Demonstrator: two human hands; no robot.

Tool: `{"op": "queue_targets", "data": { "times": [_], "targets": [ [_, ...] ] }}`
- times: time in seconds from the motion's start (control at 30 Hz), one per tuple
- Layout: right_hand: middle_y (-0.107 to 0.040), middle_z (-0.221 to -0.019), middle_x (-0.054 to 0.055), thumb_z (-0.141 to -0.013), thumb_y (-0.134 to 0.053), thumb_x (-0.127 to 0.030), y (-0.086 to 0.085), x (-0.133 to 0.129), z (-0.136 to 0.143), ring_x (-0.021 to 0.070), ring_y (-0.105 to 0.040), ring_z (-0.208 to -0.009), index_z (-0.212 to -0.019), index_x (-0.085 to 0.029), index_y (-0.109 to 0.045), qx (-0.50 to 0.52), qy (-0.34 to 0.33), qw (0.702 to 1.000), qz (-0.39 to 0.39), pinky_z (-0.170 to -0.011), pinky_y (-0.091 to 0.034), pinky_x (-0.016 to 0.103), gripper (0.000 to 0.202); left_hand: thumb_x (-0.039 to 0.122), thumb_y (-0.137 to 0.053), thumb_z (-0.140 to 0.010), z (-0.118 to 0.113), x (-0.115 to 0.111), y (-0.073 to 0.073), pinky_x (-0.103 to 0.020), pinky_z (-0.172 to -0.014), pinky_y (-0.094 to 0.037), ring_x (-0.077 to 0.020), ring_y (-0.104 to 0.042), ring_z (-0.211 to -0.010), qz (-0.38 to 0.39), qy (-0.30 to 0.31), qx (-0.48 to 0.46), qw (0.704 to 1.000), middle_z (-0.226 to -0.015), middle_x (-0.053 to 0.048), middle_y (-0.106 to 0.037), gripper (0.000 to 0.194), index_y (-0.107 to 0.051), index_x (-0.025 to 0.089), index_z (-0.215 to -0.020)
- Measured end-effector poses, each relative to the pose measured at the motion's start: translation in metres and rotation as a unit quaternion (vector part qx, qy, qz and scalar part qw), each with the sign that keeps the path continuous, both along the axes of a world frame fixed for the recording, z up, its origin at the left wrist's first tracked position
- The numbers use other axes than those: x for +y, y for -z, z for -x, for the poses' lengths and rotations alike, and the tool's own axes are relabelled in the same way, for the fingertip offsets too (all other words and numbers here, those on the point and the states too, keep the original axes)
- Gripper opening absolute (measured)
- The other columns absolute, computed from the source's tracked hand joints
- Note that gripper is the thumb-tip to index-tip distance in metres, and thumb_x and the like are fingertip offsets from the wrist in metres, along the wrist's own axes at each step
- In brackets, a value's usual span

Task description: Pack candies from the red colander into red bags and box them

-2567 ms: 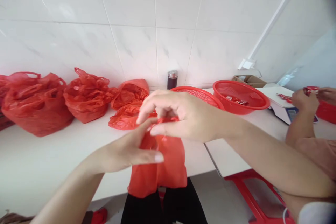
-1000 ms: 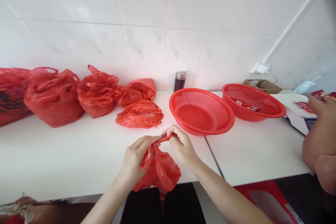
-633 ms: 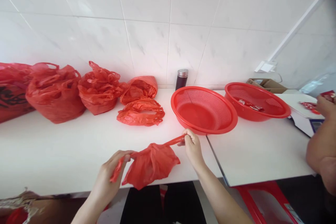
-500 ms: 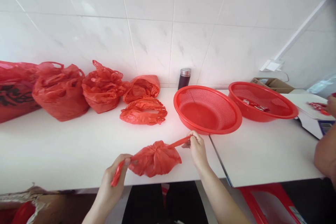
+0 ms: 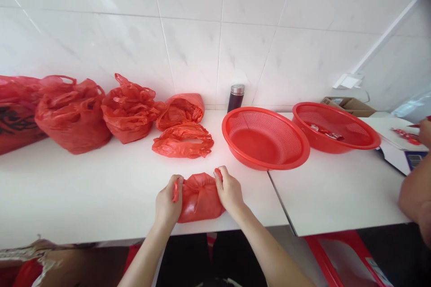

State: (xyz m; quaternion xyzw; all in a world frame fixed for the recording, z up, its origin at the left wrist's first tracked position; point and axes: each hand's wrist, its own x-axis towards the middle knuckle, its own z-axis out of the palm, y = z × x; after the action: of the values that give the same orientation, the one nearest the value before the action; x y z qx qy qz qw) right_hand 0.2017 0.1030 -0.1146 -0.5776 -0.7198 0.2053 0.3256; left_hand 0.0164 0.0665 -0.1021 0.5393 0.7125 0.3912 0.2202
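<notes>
A filled red plastic bag (image 5: 201,199), gathered at its top, rests near the front edge of the white table (image 5: 101,188). At its left side my left hand (image 5: 170,199) is closed on one end of the bag, a bit of red plastic poking out by the thumb. My right hand (image 5: 229,190) grips the opposite end, with another red tip showing above the fingers. What the bag holds is hidden. Just behind it lies a loose bundle of flat red plastic bags (image 5: 183,141).
A red colander (image 5: 266,166) stands behind my right hand. Another red colander (image 5: 336,145) contains small wrapped items. Stuffed red bags (image 5: 74,121) line the back left. A dark flask (image 5: 235,98) stands by the wall. At far right, a co-worker's arm (image 5: 415,193) is beside a scale (image 5: 397,157).
Both hands have come inward, closer to the bag's body. The stretched ends are now short within my grip. The bag looks more compact.
</notes>
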Motion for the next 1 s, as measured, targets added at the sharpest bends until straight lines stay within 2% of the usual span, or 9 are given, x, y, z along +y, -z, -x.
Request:
{"op": "queue_targets", "data": {
  "times": [0.17,0.33,0.43,0.57,0.67,0.77,0.87,0.93,1.0],
  "targets": [
    [-0.063,-0.074,0.0,-0.098,-0.032,-0.033,-0.004,0.024,-0.013,0.0179,-0.059,-0.063,-0.094,-0.024,-0.051,0.003,0.004,1.0,0.013,-0.059,-0.037,0.025,0.021,0.047,-0.037,-0.094,0.01,0.012,-0.007,-0.027,-0.068,-0.04,-0.0172,-0.059,-0.068,0.031,0.037,-0.006,0.999,-0.077,0.002,-0.066,0.029,-0.056,0.026,-0.088],
    [-0.062,-0.071,0.0,-0.098,-0.029,-0.034,-0.002,0.033,-0.021,0.0187,-0.059,-0.064,-0.092,-0.024,-0.051,0.003,0.017,0.999,0.033,-0.06,-0.037,0.026,0.025,0.054,-0.036,-0.092,0.013,0.014,-0.011,-0.026,-0.059,-0.04,-0.0158,-0.052,-0.056,0.075,0.069,-0.041,0.994,-0.06,0.004,-0.056,0.04,-0.059,0.024,-0.08],
    [-0.066,-0.08,0.002,-0.098,-0.027,-0.031,0.0,0.037,-0.024,0.0195,-0.062,-0.071,-0.093,-0.024,-0.051,0.005,0.029,0.998,0.046,-0.063,-0.038,0.026,0.026,0.06,-0.043,-0.088,0.018,0.012,-0.015,-0.026,-0.065,-0.045,-0.0173,-0.059,-0.069,0.123,0.07,-0.132,0.981,-0.073,0.001,-0.063,0.044,-0.062,0.021,-0.079],
    [-0.068,-0.083,0.003,-0.098,-0.027,-0.03,-0.001,0.043,-0.022,0.0203,-0.064,-0.076,-0.096,-0.025,-0.054,0.012,0.034,0.998,0.058,-0.066,-0.04,0.028,0.027,0.059,-0.057,-0.08,0.028,0.017,-0.023,-0.029,-0.078,-0.049,-0.0206,-0.064,-0.085,0.209,0.082,-0.302,0.927,-0.087,-0.003,-0.069,0.042,-0.065,0.018,-0.083],
    [-0.068,-0.083,0.002,-0.099,-0.028,-0.039,-0.009,0.041,-0.018,0.02,-0.065,-0.076,-0.108,-0.025,-0.054,0.028,0.032,0.997,0.059,-0.067,-0.042,0.029,0.031,0.057,-0.061,-0.078,0.032,0.024,-0.025,-0.031,-0.079,-0.051,-0.0216,-0.066,-0.083,0.203,0.052,-0.349,0.913,-0.085,-0.004,-0.071,0.04,-0.063,0.018,-0.085],
    [-0.068,-0.086,0.002,-0.093,-0.044,-0.051,-0.017,0.029,-0.014,0.0201,-0.066,-0.075,-0.135,-0.024,-0.039,0.055,0.017,0.996,0.072,-0.07,-0.047,0.031,0.051,0.06,-0.055,-0.08,0.026,0.027,-0.02,-0.036,-0.074,-0.053,-0.025,-0.068,-0.08,0.153,0.015,-0.283,0.947,-0.083,-0.007,-0.071,0.044,-0.063,0.017,-0.086],
    [-0.066,-0.114,0.007,-0.078,-0.068,-0.044,-0.017,0.015,-0.011,0.0243,-0.064,-0.101,-0.143,-0.027,-0.034,0.043,-0.034,0.995,0.08,-0.087,-0.048,0.037,0.075,0.061,-0.048,-0.083,0.012,0.025,-0.009,-0.039,-0.079,-0.051,-0.0285,-0.066,-0.09,0.085,-0.027,-0.18,0.98,-0.093,-0.01,-0.07,0.046,-0.062,0.018,-0.09],
    [-0.062,-0.125,0.007,-0.078,-0.07,-0.031,-0.011,0.009,-0.009,0.0246,-0.06,-0.113,-0.137,-0.029,-0.043,0.035,-0.081,0.993,0.074,-0.096,-0.045,0.039,0.065,0.057,-0.044,-0.087,0.003,0.022,-0.003,-0.036,-0.086,-0.048,-0.0268,-0.063,-0.1,0.044,-0.03,-0.148,0.988,-0.102,-0.008,-0.068,0.041,-0.061,0.021,-0.095],
    [-0.063,-0.124,0.006,-0.081,-0.063,-0.02,-0.005,0.009,-0.01,0.0218,-0.06,-0.113,-0.13,-0.028,-0.051,0.046,-0.115,0.99,0.062,-0.097,-0.045,0.037,0.05,0.054,-0.037,-0.091,-0.003,0.018,0.0,-0.032,-0.082,-0.047,-0.0228,-0.064,-0.093,0.024,-0.007,-0.105,0.994,-0.095,-0.004,-0.068,0.038,-0.058,0.023,-0.094]
  ]
}}
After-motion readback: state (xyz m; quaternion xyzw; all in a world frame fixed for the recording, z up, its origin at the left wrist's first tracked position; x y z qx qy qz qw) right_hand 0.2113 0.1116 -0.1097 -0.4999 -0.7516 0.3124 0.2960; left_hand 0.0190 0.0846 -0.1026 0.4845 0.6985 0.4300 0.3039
